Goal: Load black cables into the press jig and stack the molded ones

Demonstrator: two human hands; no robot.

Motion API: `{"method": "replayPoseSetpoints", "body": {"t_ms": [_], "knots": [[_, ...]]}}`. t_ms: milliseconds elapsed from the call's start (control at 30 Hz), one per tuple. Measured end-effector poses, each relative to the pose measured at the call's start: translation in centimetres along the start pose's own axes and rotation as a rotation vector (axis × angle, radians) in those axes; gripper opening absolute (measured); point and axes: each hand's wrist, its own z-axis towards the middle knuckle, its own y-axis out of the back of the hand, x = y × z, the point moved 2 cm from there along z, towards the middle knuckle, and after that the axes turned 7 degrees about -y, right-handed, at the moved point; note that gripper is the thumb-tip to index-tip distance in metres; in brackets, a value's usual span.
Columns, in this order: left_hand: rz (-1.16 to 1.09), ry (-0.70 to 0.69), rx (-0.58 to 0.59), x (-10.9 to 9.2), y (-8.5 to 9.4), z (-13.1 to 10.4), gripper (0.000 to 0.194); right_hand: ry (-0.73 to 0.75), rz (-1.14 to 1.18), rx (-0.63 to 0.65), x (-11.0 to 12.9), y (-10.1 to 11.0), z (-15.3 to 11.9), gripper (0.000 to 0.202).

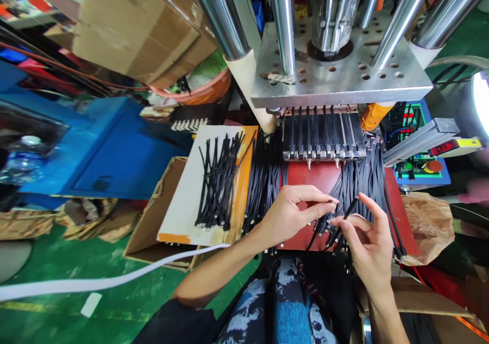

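Black and slender, a strip (350, 209) is held in the right hand (370, 245), over the near part of the red tabletop (305, 178). That hand's grip is narrow at the strip, which slants between the raised forefinger and the thumb; the other fingers curl behind. The left hand (292, 214) reaches in from the other side, its thumb and forefinger almost together in a pinch, with a small dark piece (331, 201) showing between the tips. Whether this piece belongs to the same strip I cannot tell. The two hands are near each other but apart.

Beneath and behind them a loose pile of black strips (362, 168) spreads over the tabletop, its near part hidden by the fingers. A second heap (263, 176) lies to the left, the left forearm crossing just before its lower end. Beyond the hands a dark fixture (323, 135) carries a row of strips side by side; a thick steel plate (340, 87) hangs above it among upright steel columns, covering its far edge from sight.

Farther left, a white board (181, 196) bears another bundle (218, 181) and rests across an open cardboard box (147, 227). To the right are a blue control box (439, 176) with green and red buttons, a metal bar (420, 139) partly in front of it, and crumpled brown paper (430, 227).
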Motion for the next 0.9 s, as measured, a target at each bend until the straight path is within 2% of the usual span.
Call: {"method": "replayPoseSetpoints", "body": {"t_ms": [67,233,467,700,900], "knots": [[-0.071,0.039,0.024,0.1,0.1,0.0,0.012,-0.045,0.014,0.071,0.2,0.1,0.0,0.051],[-0.186,0.046,0.064,0.2,0.5,-0.2,0.012,0.007,0.103,0.153,1.1,-0.5,0.5,0.008],[-0.187,-0.001,0.045,0.5,0.9,-0.3,0.008,0.061,0.016,0.164,1.1,-1.7,0.7,0.007],[-0.119,-0.009,0.035,0.3,1.0,-0.2,0.012,0.14,-0.081,0.183,1.7,-1.7,0.7,0.019],[-0.092,0.008,0.045,0.1,1.0,0.0,0.009,0.143,-0.14,0.227,2.2,-1.7,0.8,0.014]]}}
